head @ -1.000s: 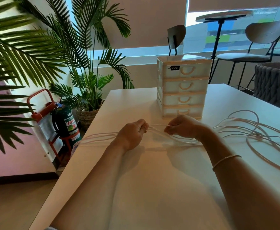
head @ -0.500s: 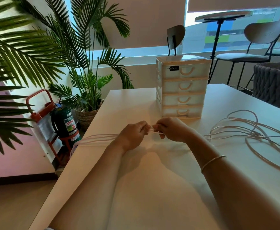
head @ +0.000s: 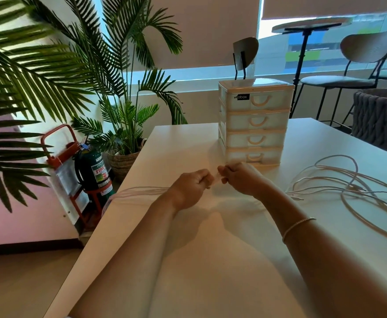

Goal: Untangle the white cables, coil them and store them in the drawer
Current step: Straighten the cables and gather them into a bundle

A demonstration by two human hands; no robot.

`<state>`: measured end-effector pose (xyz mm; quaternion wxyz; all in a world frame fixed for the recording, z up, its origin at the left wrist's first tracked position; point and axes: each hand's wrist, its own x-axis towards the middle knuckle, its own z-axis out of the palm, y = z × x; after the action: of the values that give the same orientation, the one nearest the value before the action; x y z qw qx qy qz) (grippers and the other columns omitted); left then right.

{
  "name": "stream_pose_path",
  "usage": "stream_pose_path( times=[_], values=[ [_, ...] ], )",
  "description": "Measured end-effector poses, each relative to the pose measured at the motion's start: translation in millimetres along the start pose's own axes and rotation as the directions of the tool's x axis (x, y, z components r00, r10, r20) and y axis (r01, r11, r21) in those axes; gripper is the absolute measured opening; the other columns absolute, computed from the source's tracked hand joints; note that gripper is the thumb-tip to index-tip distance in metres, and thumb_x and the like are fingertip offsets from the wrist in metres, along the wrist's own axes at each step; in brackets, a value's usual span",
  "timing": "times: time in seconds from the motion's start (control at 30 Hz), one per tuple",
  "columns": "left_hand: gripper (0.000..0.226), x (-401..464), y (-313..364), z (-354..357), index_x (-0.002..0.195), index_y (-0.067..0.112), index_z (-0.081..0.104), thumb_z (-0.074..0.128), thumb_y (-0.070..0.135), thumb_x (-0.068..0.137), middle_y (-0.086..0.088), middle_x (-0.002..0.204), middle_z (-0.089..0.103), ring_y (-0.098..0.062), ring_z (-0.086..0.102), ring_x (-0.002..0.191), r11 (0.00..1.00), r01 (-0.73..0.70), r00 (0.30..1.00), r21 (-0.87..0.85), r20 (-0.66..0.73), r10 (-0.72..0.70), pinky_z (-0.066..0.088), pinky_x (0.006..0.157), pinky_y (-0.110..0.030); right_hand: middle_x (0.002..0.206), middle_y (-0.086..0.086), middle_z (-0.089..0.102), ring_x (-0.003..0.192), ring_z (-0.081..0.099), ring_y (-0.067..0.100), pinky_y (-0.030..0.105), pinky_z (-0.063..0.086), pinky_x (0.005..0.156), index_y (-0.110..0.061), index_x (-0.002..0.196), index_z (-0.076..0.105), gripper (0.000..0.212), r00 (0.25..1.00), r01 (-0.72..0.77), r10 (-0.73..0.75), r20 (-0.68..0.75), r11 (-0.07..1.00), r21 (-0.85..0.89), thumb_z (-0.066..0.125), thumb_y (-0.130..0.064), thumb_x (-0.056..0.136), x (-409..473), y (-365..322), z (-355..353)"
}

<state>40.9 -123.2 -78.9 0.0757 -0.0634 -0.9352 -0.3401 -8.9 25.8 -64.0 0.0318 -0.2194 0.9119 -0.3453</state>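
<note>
A white drawer unit (head: 254,121) stands on the table (head: 211,260) just beyond both hands. Left hand (head: 189,188) and right hand (head: 241,179) pinch white cables (head: 353,187), which trail left and loop right.

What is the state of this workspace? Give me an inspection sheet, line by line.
Surface: white rectangular table, bare in front of the arms.
Job's things: white four-drawer plastic organiser at the far side, all drawers closed.
Clutter: nothing seen.
Grips: left hand and right hand close together, each pinching white cable strands between them.
Cables: bundle of white strands runs left over the table edge; loose tangle of white cables lies on the right.
Surroundings: green palm plant, green fire extinguisher in a red stand, chairs by the window.
</note>
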Motion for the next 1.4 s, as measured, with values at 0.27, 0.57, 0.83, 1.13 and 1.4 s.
stream_pose_path(
  times=[0.27,0.57,0.83,1.13,1.4],
  values=[
    [0.021,0.6,-9.8,3.9,0.097,0.009,0.057,0.04,0.021,0.099,-0.012,0.101,0.063,-0.028,0.055,0.094,0.997,0.07,0.993,0.021,-0.101,-0.068,0.032,0.07,-0.027,0.063,-0.006,0.047,0.056,0.039,0.006,0.017,0.031,0.051,-0.022,0.064,0.052,0.035,0.965,0.085,-0.059,0.257,0.992,-0.093,0.041,-0.026,0.098,-11.4,-9.3,-0.3],
    [0.02,-1.5,-0.1,9.6,0.081,0.019,0.049,0.04,0.024,0.099,-0.001,0.082,0.054,-0.015,0.044,0.066,0.999,-0.032,0.998,0.004,0.047,0.031,0.032,0.055,-0.011,0.102,0.007,0.067,0.086,0.055,0.014,0.019,0.039,0.074,-0.005,0.109,0.064,0.032,0.997,0.068,-0.069,-0.019,0.995,-0.078,0.037,-0.019,0.099,-8.9,-1.0,-3.1],
    [0.026,2.4,-21.6,-6.5,0.106,0.013,0.058,0.037,0.028,0.1,-0.013,0.106,0.064,-0.029,0.055,0.094,0.98,0.056,0.998,0.192,0.01,-0.059,0.032,0.069,-0.023,0.059,-0.012,0.046,0.052,0.039,0.001,0.005,0.035,0.048,-0.014,0.071,0.063,0.032,0.995,0.09,-0.089,0.033,0.995,-0.03,0.045,-0.021,0.097,-9.5,5.8,-6.8],
    [0.02,-30.1,-77.3,-55.9,0.106,0.018,0.046,0.028,0.028,0.101,-0.011,0.117,0.058,-0.029,0.054,0.101,0.856,0.198,0.978,0.478,-0.033,-0.208,0.039,0.084,-0.036,0.101,0.005,0.066,0.086,0.052,0.012,0.018,0.032,0.071,-0.006,0.102,0.067,0.034,0.997,0.042,-0.051,-0.057,0.988,-0.152,0.038,-0.024,0.099,-3.4,9.9,-6.1],
    [0.02,-68.3,-101.6,-91.9,0.104,0.017,0.047,0.031,0.028,0.1,-0.006,0.112,0.061,-0.025,0.056,0.101,0.821,0.232,0.973,0.522,-0.126,-0.195,0.044,0.086,-0.037,0.096,0.007,0.069,0.092,0.061,0.026,0.04,0.049,0.086,-0.011,0.093,0.067,0.032,0.99,-0.017,-0.007,-0.144,0.987,-0.162,0.042,-0.03,0.097,6.8,7.1,6.4]
  ],
)
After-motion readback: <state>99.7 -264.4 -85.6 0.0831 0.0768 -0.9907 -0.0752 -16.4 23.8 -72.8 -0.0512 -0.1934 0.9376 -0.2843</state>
